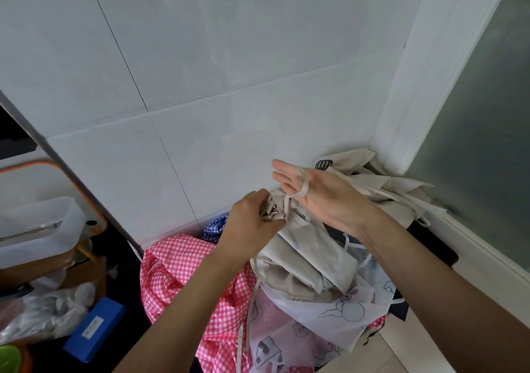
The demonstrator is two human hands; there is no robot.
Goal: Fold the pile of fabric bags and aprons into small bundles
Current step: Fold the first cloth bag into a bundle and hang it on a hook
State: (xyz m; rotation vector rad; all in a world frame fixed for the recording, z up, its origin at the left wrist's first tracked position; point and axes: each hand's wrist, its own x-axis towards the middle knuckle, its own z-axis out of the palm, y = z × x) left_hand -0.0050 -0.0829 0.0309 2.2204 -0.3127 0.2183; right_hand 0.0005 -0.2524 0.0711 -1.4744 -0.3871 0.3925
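Note:
My left hand (252, 223) grips the bunched top of a beige fabric bundle (304, 255), fingers curled into its folds. My right hand (312, 191) is held flat above it, fingers straight, with the bundle's beige strap (304, 186) looped around the fingers. The bundle rests on a pile: a pink checked apron (183, 275) on the left, a white printed fabric (344, 312) below, a blue checked cloth (213, 227) behind. More beige fabric (381, 183) lies crumpled in the corner behind my right hand.
White tiled wall (229, 71) rises right behind the pile. A frosted glass panel (481, 143) stands at the right. At the left are a white plastic container (37, 226), a blue box (94, 329) and a clear plastic bag (43, 312).

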